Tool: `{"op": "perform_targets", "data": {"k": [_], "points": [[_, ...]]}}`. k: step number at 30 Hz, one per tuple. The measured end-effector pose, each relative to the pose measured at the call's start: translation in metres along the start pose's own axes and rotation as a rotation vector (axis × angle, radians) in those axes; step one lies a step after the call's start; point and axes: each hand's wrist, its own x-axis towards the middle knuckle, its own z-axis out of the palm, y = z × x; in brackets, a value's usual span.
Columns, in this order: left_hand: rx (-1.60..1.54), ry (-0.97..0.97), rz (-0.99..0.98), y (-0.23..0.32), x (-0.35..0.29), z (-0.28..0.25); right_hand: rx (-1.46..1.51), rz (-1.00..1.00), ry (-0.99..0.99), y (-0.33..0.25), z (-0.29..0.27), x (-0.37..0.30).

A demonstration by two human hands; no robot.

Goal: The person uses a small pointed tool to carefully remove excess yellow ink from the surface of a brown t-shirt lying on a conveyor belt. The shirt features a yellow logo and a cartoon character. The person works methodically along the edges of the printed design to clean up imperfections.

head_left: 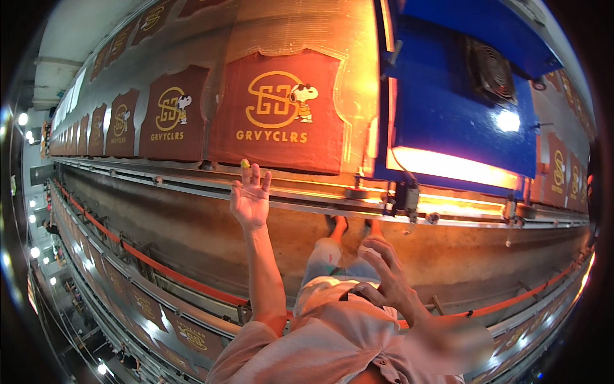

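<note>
In the head view we see our left hand (250, 200) raised with fingers spread, holding nothing, its fingertips at the lower edge of the dark red printed shirt (279, 110) that lies flat on the long printing table (192, 185) at twelve o'clock. Our right hand (386, 276) hangs at four o'clock, fingers loosely curled and empty, near our waist. A blue dryer unit (460, 102) glows orange at two o'clock, just beside the shirt.
</note>
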Motion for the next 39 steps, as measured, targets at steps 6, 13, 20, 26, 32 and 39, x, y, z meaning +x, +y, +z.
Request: {"op": "perform_targets", "data": {"k": [6,13,20,26,32,39], "points": [[0.106,-0.103,-0.122,-0.042,0.007,-0.016,-0.083,0.06,0.108,0.041,0.018,0.009],[0.057,-0.199,-0.242,-0.108,0.013,-0.034,-0.112,-0.011,0.248,0.098,0.032,0.066],[0.044,-0.278,-0.352,-0.112,-0.001,-0.045,-0.286,0.076,0.193,0.145,0.028,0.09],[0.005,-0.228,-0.412,-0.109,0.004,-0.044,-0.491,0.265,0.181,0.181,0.017,0.115],[-0.049,-0.216,-0.416,-0.109,0.006,-0.039,-0.453,0.28,0.185,0.195,0.011,0.139],[-0.024,-0.215,-0.451,-0.106,0.009,-0.035,-0.549,0.322,0.2,0.211,-0.009,0.134]]}}
